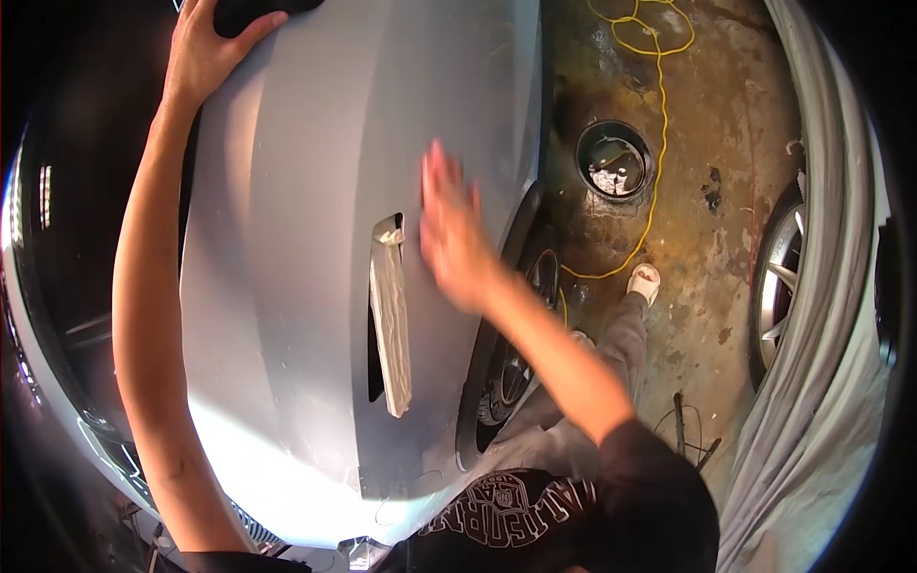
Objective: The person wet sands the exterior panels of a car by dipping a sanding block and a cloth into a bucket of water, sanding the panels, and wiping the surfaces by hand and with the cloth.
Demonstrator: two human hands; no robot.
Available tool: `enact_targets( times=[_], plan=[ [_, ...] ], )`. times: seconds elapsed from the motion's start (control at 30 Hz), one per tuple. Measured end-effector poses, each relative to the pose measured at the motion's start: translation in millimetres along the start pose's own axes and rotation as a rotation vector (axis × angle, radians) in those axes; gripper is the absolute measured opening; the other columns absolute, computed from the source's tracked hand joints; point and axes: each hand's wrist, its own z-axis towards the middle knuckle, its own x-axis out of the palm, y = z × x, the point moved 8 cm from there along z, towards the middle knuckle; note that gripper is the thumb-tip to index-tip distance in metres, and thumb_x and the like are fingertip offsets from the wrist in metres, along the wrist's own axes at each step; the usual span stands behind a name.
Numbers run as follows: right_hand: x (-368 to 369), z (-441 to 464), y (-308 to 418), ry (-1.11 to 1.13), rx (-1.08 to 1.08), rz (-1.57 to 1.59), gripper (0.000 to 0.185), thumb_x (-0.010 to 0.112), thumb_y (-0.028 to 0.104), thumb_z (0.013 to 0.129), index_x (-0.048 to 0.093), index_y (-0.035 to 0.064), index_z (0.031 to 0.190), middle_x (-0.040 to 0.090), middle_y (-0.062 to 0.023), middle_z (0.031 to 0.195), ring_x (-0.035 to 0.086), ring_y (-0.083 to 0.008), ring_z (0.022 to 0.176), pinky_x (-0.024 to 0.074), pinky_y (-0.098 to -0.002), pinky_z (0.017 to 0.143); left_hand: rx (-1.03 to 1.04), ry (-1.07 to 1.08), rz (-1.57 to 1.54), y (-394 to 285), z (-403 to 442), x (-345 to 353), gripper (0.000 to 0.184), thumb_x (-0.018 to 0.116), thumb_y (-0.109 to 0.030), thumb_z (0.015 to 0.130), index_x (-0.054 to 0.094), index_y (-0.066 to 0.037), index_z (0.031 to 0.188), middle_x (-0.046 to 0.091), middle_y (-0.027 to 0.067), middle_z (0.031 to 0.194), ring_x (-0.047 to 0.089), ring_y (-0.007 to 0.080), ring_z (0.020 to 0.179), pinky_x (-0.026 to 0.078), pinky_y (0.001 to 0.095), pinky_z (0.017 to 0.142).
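Observation:
A dull grey car body panel (325, 143) fills the middle of the view. My right hand (454, 229) lies on it, fingers stretched out and blurred by motion; whether anything is under the palm is hidden. Just left of that hand, a long slot in the panel holds a strip of crinkled light masking material (390, 325), with dark gaps around it. My left hand (202, 53) is at the far edge of the panel, beside a black shape (263, 14). Its thumb stretches away from the fingers, which are partly cut off by the frame.
On the stained concrete floor (707, 258) stands a black bucket (614, 162) of liquid. A yellow cord (661, 124) runs past it to my foot (645, 279). The car's wheel (521, 372) is below the panel. Grey sheeting (812, 411) hangs by another wheel (778, 277) at right.

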Motion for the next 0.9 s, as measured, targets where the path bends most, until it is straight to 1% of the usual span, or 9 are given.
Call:
enact_targets(
  times=[0.07, 0.2, 0.27, 0.47, 0.57, 0.63, 0.8, 0.87, 0.9],
  plan=[
    [-25, 83, -24, -0.126, -0.036, -0.06, 0.074, 0.056, 0.018, 0.095, 0.018, 0.0031, 0.157, 0.004, -0.0187, 0.166, 0.007, -0.0431, 0.152, 0.0081, -0.064, 0.119, -0.016, 0.019, 0.029, -1, -1, 0, 0.069, 0.082, -0.03, 0.069, 0.053, -0.001, 0.125, 0.051, 0.0168, 0.128, 0.054, 0.0321, 0.119, 0.048, 0.045, 0.099],
    [37, -93, 33, 0.146, 0.008, -0.006, 0.071, 0.057, 0.02, 0.095, 0.024, 0.0036, 0.156, 0.013, -0.0179, 0.165, 0.014, -0.0404, 0.151, 0.0117, -0.0649, 0.118, -0.012, 0.005, 0.014, 4, 0, 5, 0.069, 0.081, -0.029, 0.071, 0.052, -0.002, 0.127, 0.051, 0.0164, 0.129, 0.053, 0.0315, 0.119, 0.046, 0.0457, 0.101],
    [49, -117, 43, 0.257, 0.012, 0.014, 0.07, 0.058, 0.021, 0.094, 0.026, 0.0043, 0.155, 0.016, -0.0172, 0.165, 0.017, -0.0396, 0.151, 0.0129, -0.0652, 0.118, 0.007, -0.016, -0.035, 4, 4, 3, 0.069, 0.081, -0.03, 0.071, 0.052, -0.003, 0.127, 0.051, 0.0164, 0.129, 0.053, 0.0316, 0.12, 0.046, 0.0461, 0.101],
    [4, -14, 27, -0.056, -0.047, -0.064, 0.065, 0.057, 0.016, 0.095, 0.031, 0.0074, 0.154, 0.015, -0.0124, 0.166, 0.018, -0.0387, 0.151, 0.0166, -0.0636, 0.117, -0.036, 0.034, 0.101, 5, 0, 1, 0.074, 0.082, -0.034, 0.07, 0.052, -0.002, 0.13, 0.05, 0.0172, 0.131, 0.052, 0.0327, 0.121, 0.045, 0.0476, 0.102],
    [61, -147, 40, 0.17, 0.059, 0.097, 0.075, 0.066, 0.022, 0.088, 0.034, 0.0082, 0.154, 0.014, -0.0104, 0.166, 0.013, -0.0354, 0.153, 0.0099, -0.0665, 0.118, -0.043, 0.033, 0.096, 5, -1, 2, 0.074, 0.081, -0.034, 0.071, 0.051, -0.002, 0.13, 0.05, 0.0174, 0.132, 0.052, 0.0329, 0.122, 0.045, 0.0474, 0.102],
    [69, -165, 39, 0.215, 0.024, 0.048, 0.077, 0.065, 0.024, 0.088, 0.031, 0.0086, 0.155, 0.015, -0.01, 0.166, 0.015, -0.0351, 0.153, 0.0105, -0.0667, 0.118, -0.055, 0.025, 0.1, 3, -1, 1, 0.073, 0.081, -0.034, 0.071, 0.051, -0.002, 0.13, 0.05, 0.0177, 0.132, 0.052, 0.0331, 0.122, 0.046, 0.047, 0.102],
    [21, -19, 6, -0.056, -0.09, -0.082, 0.077, 0.063, 0.022, 0.091, 0.025, 0.0087, 0.157, 0.017, -0.0116, 0.166, 0.018, -0.0367, 0.152, 0.0121, -0.0649, 0.118, 0.058, -0.022, 0.159, 16, -1, 4, 0.066, 0.082, -0.034, 0.077, 0.056, -0.004, 0.13, 0.056, 0.015, 0.131, 0.054, 0.0307, 0.124, 0.045, 0.0418, 0.104],
    [15, -23, -10, -0.313, 0.147, -0.035, 0.077, 0.06, 0.021, 0.094, 0.02, 0.0064, 0.158, 0.012, -0.0152, 0.166, 0.013, -0.0364, 0.152, 0.0137, -0.0646, 0.118, 0.107, -0.099, 0.189, 32, -6, 7, 0.06, 0.083, -0.033, 0.08, 0.06, -0.009, 0.13, 0.061, 0.0121, 0.13, 0.056, 0.0271, 0.125, 0.044, 0.0379, 0.105],
    [27, -55, 3, -0.216, 0.185, -0.01, 0.077, 0.058, 0.022, 0.096, 0.016, 0.0046, 0.158, 0.009, -0.0172, 0.166, 0.011, -0.0361, 0.153, 0.0132, -0.0642, 0.118, 0.118, -0.109, 0.182, 27, -3, 5, 0.06, 0.083, -0.033, 0.08, 0.06, -0.009, 0.13, 0.061, 0.0121, 0.13, 0.056, 0.0271, 0.125, 0.044, 0.0379, 0.105]
  ],
)
